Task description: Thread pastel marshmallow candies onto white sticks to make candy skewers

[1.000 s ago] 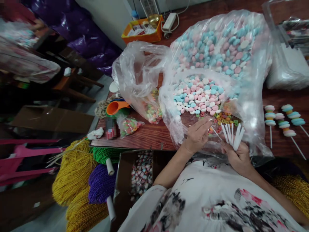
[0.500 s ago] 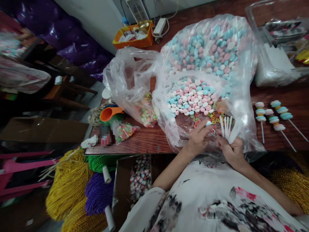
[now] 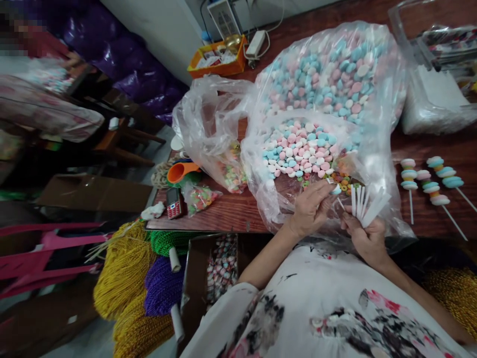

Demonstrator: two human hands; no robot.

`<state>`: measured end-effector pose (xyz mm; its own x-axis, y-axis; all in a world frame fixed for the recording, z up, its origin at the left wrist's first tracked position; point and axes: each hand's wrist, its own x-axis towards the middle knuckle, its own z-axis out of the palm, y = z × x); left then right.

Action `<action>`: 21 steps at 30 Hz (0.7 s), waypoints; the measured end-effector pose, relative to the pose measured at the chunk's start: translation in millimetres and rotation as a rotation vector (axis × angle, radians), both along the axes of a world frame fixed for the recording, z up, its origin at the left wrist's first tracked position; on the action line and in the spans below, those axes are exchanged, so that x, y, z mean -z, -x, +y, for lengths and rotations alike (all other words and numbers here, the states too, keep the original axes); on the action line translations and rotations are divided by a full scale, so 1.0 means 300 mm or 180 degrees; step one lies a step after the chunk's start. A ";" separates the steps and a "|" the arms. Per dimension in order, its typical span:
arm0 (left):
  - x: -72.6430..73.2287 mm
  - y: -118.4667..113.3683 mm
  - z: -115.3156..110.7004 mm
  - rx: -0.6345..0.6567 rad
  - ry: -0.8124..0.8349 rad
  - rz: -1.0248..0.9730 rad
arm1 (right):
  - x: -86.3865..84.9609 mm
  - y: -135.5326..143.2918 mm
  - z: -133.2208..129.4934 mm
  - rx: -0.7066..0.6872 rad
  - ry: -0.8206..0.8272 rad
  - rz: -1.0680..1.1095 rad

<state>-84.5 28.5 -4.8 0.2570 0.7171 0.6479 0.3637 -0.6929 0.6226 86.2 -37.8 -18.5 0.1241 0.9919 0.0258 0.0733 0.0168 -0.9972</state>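
My left hand (image 3: 312,208) has its thumb and fingers pinched together around a small blue-and-white marshmallow (image 3: 336,189). In my right hand (image 3: 367,236) is a fanned bunch of white sticks (image 3: 361,201), gripped between thumb and fingers. One thin stick (image 3: 340,203) pokes out from that hand toward the left, with its tip just below the marshmallow. Beyond my hands lie loose pink, white and blue marshmallows (image 3: 301,149) in an open clear plastic bag (image 3: 266,199). Coloured ring-shaped pieces (image 3: 345,183) lie at the bag's near side, partly hidden by the sticks.
Several marshmallow skewers (image 3: 409,174) lie on the table (image 3: 223,214) at right. A clear plastic container (image 3: 428,112) stands behind them. To the left are an orange scoop (image 3: 181,172), a phone (image 3: 174,203) and a small bag of rings (image 3: 201,199). Yellow cord bundles (image 3: 119,273) hang below.
The view has turned slightly left, so everything appears farther right. My left fingers, with the marshmallow, have shifted slightly toward the sticks. My right hand keeps its grip on them.
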 end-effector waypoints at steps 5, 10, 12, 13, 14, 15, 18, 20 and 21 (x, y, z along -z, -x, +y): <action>-0.021 -0.026 0.001 0.0138 0.0319 -0.0329 | -0.016 -0.017 -0.006 -0.0123 0.0073 -0.0073; -0.020 -0.074 -0.027 0.0491 0.0560 -0.0317 | -0.037 -0.002 0.000 0.0090 0.0198 0.0199; -0.011 -0.097 -0.048 0.0684 0.0677 -0.0333 | -0.042 -0.003 0.009 0.0223 0.0165 0.0172; -0.006 -0.104 -0.054 0.0765 0.0711 -0.0340 | -0.044 -0.010 0.015 0.0270 0.0155 0.0142; -0.002 -0.105 -0.056 0.0825 0.0735 -0.0332 | -0.046 -0.020 0.022 0.0306 0.0161 0.0120; 0.001 -0.100 -0.050 0.0830 0.0757 -0.0314 | -0.047 -0.035 0.030 0.0312 0.0197 0.0117; 0.002 -0.060 0.007 0.0385 0.0897 -0.0115 | -0.046 -0.094 0.056 0.0514 0.0345 0.0286; 0.001 -0.035 0.064 -0.0091 0.1138 0.0449 | -0.038 -0.129 0.067 0.0703 0.0429 0.0477; 0.001 -0.029 0.091 -0.0232 0.1258 0.0921 | -0.030 -0.141 0.069 0.0739 0.0464 0.0538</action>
<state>-76.0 55.7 -5.2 0.3262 0.9164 0.2320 0.5993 -0.3903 0.6989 128.6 -17.1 -9.3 0.3381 0.9283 -0.1547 -0.1085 -0.1249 -0.9862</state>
